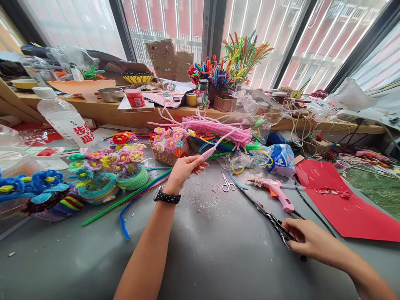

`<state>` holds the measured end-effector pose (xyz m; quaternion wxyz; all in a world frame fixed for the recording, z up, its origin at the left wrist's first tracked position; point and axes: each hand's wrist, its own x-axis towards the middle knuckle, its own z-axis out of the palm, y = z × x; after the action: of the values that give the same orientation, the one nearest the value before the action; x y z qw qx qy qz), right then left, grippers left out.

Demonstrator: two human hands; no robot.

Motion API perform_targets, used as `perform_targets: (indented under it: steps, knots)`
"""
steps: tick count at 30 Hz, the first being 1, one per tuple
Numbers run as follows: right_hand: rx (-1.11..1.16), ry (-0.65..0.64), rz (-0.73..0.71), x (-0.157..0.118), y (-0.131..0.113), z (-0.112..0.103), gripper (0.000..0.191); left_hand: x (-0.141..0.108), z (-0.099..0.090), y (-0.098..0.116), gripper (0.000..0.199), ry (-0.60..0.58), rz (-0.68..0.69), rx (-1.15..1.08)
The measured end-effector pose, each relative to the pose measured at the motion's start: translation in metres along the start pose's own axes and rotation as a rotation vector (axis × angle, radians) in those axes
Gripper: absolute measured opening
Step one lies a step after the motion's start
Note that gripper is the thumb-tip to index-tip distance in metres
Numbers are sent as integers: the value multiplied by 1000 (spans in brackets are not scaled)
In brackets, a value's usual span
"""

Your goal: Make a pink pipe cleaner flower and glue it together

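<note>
My left hand [185,171], with a black watch band at the wrist, is closed on a pale pink pipe cleaner [210,152]. Its thin end points up and right, in front of a bundle of pink pipe cleaners [218,128]. At the lower right, my right hand [303,235] has its thumb and fingers round the black handles of long scissors [271,216]. The blades lie along the grey table [212,258], pointing away to the left. Small scissors [228,183] lie between my hands, near scattered pink and white bits of fluff.
Pots of pipe cleaner flowers [99,183] and a plastic bottle [64,116] stand on the left. A pink glue gun [278,193] with a cord, red card [353,212] and a tissue pack [281,160] lie on the right. A cluttered ledge [184,114] runs along the back.
</note>
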<state>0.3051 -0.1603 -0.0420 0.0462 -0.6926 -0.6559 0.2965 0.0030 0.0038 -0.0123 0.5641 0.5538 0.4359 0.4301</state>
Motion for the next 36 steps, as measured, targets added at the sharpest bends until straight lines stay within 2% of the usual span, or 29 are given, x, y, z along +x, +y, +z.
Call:
perform_targets:
  steps: [2, 5, 10, 14, 18, 22, 27, 30, 36]
  knots:
    - [197, -76, 5, -4, -3, -1, 6, -1, 0, 1, 24, 45, -16, -61]
    - [493, -150, 12, -11, -6, -1, 19, -3, 0, 3, 25, 126, -24, -181]
    - [681, -84, 2, -8, -25, 1, 38, 1, -2, -1, 21, 127, -25, -381]
    - [808, 24, -170, 23, -55, 11, 36, 2, -2, -2, 20, 185, 10, -440]
    - [1079, -1, -380, 55, -88, 25, 40, 1, -1, -1, 12, 269, 52, -493]
    - [1016, -59, -473, 58, -105, 35, 51, 2, -1, 1, 9, 334, 118, -591]
    - [898, -65, -451, 49, -102, 40, 48, 3, 0, 3, 9, 379, 112, -689]
    - [899, -64, -432, 50, -101, 41, 45, 2, 2, 3, 8, 382, 122, -687]
    - [900, -64, -439, 53, -99, 42, 40, 0, 9, 2, 20, 362, 146, -609]
